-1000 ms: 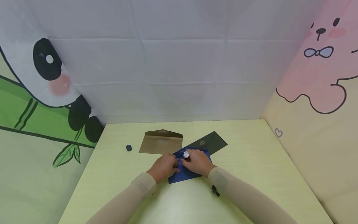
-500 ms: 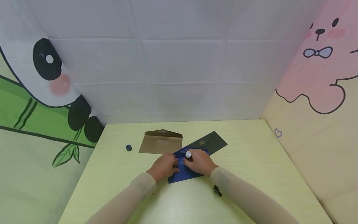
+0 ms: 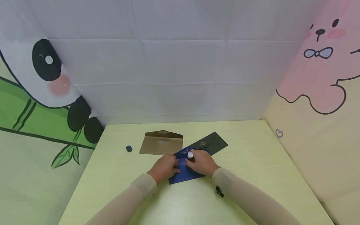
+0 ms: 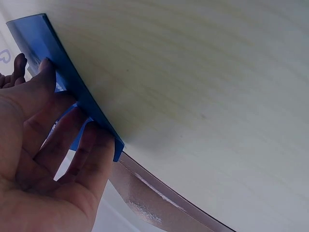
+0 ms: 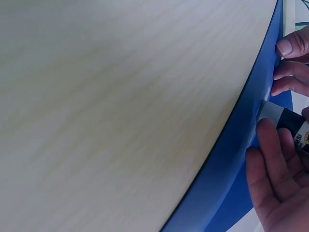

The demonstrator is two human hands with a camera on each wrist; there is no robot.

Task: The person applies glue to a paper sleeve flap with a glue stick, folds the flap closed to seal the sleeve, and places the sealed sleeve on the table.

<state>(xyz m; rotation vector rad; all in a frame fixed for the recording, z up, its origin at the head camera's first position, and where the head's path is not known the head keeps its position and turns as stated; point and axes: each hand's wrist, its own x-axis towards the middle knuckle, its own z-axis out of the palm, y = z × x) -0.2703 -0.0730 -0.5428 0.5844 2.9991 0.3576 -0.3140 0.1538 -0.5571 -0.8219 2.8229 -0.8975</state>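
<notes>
My right hand [image 3: 201, 163] grips a glue stick [image 3: 190, 155] upright, its white base pointing up. In the right wrist view the lower end of the glue stick [image 5: 273, 112] touches the blue envelope [image 5: 227, 159], with fingers around its barrel. The blue envelope [image 3: 180, 176] lies on the table with its flap unfolded at the back. Its left part is under the fingertips of my left hand [image 3: 164, 167], which press it down. In the left wrist view the left hand [image 4: 58, 154] rests its bent, relaxed fingers on the envelope [image 4: 72, 82].
Behind the blue envelope lie a brown envelope [image 3: 161, 145] with its flap up and a dark green envelope [image 3: 211, 143], partly covered by the blue one. A small dark cap [image 3: 129, 148] stands at the left of the pale table [image 3: 118, 187].
My right hand has slid the glue stick a short way to the right along the blue envelope. The left hand stays in place.
</notes>
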